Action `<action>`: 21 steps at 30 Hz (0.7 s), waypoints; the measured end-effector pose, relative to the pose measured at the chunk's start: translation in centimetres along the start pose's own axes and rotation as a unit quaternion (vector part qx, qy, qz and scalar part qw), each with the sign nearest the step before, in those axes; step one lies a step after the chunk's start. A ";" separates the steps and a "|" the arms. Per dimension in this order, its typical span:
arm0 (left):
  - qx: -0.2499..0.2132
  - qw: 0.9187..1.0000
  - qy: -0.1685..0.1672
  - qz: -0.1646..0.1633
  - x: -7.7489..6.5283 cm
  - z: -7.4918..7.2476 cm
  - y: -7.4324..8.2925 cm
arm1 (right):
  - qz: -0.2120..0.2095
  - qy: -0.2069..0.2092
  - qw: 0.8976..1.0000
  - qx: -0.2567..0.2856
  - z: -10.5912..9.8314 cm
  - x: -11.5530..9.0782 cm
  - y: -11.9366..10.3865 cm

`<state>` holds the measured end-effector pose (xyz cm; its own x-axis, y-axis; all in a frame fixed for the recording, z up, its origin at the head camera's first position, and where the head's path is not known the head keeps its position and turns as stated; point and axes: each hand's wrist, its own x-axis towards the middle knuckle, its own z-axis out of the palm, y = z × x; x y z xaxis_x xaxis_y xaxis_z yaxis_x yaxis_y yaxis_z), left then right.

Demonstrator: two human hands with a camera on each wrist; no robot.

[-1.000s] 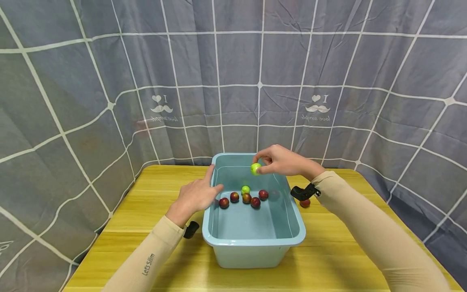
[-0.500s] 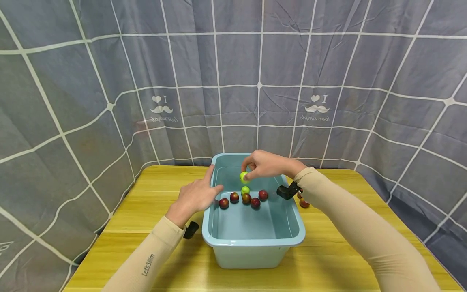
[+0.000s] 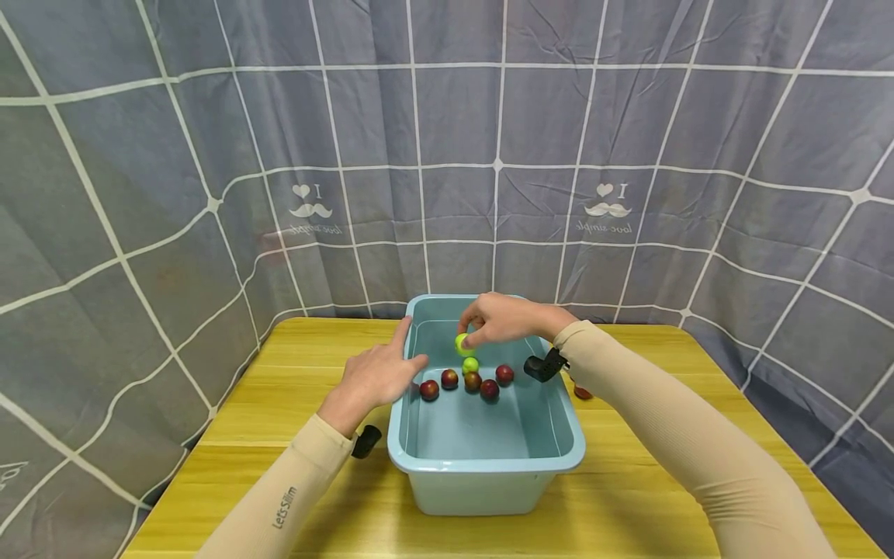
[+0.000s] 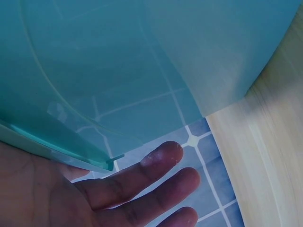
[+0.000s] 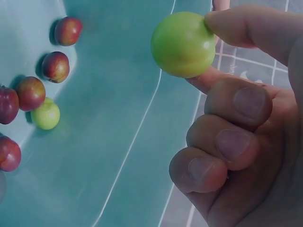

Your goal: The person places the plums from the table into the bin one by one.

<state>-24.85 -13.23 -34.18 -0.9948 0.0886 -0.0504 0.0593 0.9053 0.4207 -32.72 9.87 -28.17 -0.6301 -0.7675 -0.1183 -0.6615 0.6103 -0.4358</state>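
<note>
Between thumb and index finger, my right hand (image 3: pixel 506 317) pinches a green plum (image 5: pixel 182 47) over the far part of a light blue plastic tub (image 3: pixel 489 464). Its other fingers curl in beneath without holding anything. On the tub floor lie another green plum (image 3: pixel 471 365) and several dark red plums (image 3: pixel 490 390), spread in a loose row. My left hand (image 3: pixel 377 376) rests on the tub's left rim, thumb toward the inside. In the left wrist view, fairly straight fingers (image 4: pixel 161 189) extend along the outside of the tub wall.
The tub stands on a yellow wooden table (image 3: pixel 314 497). Right of it, partly hidden by my right forearm, is a red plum (image 3: pixel 583 393). A grey curtain (image 3: pixel 454 116) with white grid lines hangs behind the table and along both sides.
My right hand has moved left and slightly down over the tub with the green plum, slowing lately. The left hand and the plums in the tub stay put.
</note>
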 end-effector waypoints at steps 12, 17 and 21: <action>0.005 1.000 0.008 0.005 0.0 0.0 -0.1 | -0.019 0.027 0.999 0.017 -0.6 -1.7 0.5; 0.007 1.000 0.009 0.005 0.0 0.0 -0.1 | -0.023 0.055 0.998 0.013 -0.9 -3.6 1.2; 0.003 1.000 0.009 0.007 0.1 0.0 -0.2 | -0.011 0.078 0.997 0.028 -1.0 -5.2 1.7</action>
<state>-24.92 -13.39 -34.26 -0.9952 0.0939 -0.0273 0.0741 0.9068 0.4151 -31.02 15.07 -27.39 -0.6744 -0.7378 0.0289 -0.6540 0.5788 -0.4871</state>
